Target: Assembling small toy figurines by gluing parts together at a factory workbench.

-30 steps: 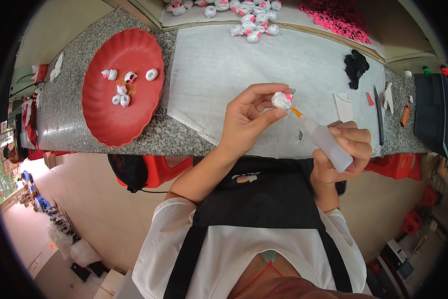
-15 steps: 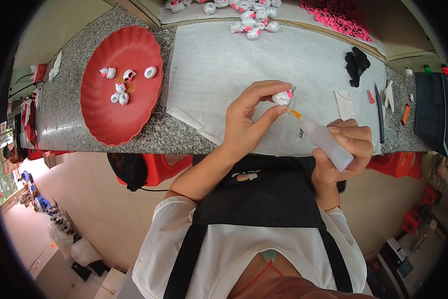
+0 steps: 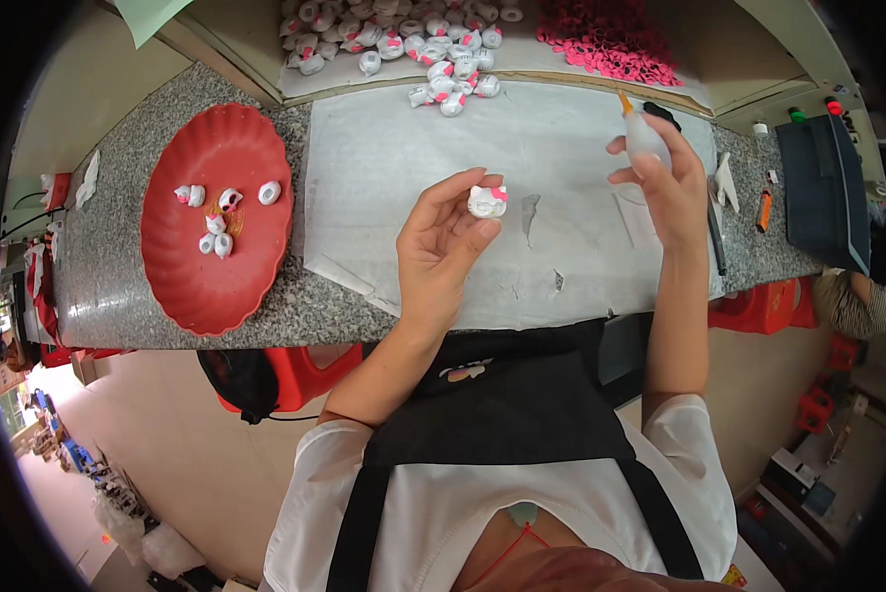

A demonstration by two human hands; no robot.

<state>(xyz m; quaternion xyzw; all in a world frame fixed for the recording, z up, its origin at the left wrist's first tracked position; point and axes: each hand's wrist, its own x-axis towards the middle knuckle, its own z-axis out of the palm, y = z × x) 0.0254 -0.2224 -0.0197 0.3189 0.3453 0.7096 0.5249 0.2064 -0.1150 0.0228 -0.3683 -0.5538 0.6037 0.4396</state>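
Observation:
Between the thumb and fingers of my left hand [image 3: 431, 245] is a small white cat-head figure [image 3: 487, 202] with a pink bow, held above the white paper sheet [image 3: 384, 138]. My right hand [image 3: 676, 192] is farther off to the right, wrapped around a translucent squeeze bottle [image 3: 648, 141]. Its orange nozzle [image 3: 626, 105] points up and away from me, apart from the figure. On the left, a red scalloped plate [image 3: 211, 301] carries several similar white pieces [image 3: 216, 225]. Part of the bottle is hidden behind my right fingers.
Many white figures [image 3: 364, 37] crowd the back shelf, some spilling onto the sheet. A heap of pink pieces [image 3: 611, 44] sits at the back right. Black cloth [image 3: 663, 114], a dark slim tool [image 3: 716, 242], an orange-handled cutter [image 3: 764, 210] and a dark box [image 3: 826, 195] are rightward.
The bottle has moved away from the figure, up and to the right, and its nozzle now points away from me. The figure is turned with its bow side showing. The whole view has shifted.

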